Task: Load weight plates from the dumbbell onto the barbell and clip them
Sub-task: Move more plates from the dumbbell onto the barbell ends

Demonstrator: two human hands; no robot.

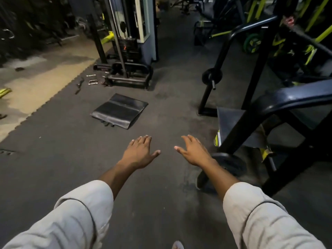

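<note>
Two hands, left hand (139,153), right hand (193,150), one folded black mat (119,110), one cable machine (131,42)

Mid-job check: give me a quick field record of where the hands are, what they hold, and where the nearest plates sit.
left hand: open, fingers spread, held out over the dark rubber floor, holding nothing
right hand: open, fingers spread, holding nothing
nearest plate: black round weight plate low beside the right forearm, at the black bench frame
second plate: small black plate on a bar end, farther ahead on the right
floor item: folded black mat ahead of the hands
</note>
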